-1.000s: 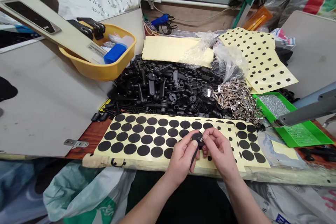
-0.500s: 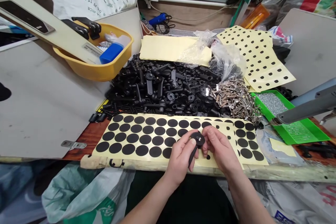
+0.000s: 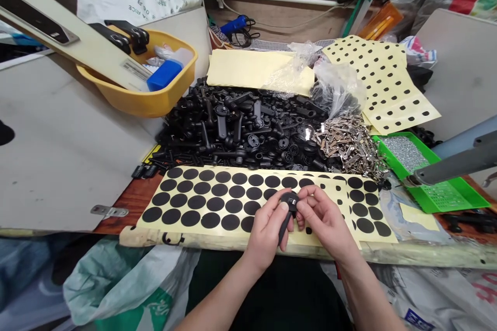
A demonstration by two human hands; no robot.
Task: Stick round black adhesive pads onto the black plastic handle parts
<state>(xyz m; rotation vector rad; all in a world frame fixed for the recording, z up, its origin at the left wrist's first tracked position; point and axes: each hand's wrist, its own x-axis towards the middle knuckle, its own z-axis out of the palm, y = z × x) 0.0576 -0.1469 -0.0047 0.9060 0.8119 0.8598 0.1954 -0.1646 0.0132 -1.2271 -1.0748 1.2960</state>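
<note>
A black plastic part [image 3: 285,222] with a round head and a handle is held in my left hand [image 3: 266,230], its fingers wrapped round the handle. A small shiny metal spot shows on the round head. My right hand [image 3: 324,222] touches the right edge of that head with thumb and fingers; whether it also pinches something small is hidden. Both hands are over a pale yellow sheet [image 3: 205,229] bearing rows of black round stickers [image 3: 212,219]. Behind the sheet lies a heap of black plastic parts [image 3: 233,124].
Small metal pieces [image 3: 345,145] are heaped right of the black parts. A green tray [image 3: 458,197] with tiny silvery pieces stands farther right, beside a grey metal arm [image 3: 450,165]. A yellow basket [image 3: 135,106] is at the left. More dotted sheets [image 3: 399,98] lie behind.
My right thumb and fingers have moved left and closed onto the round head's edge. The black part has shifted slightly left and up in my left hand.
</note>
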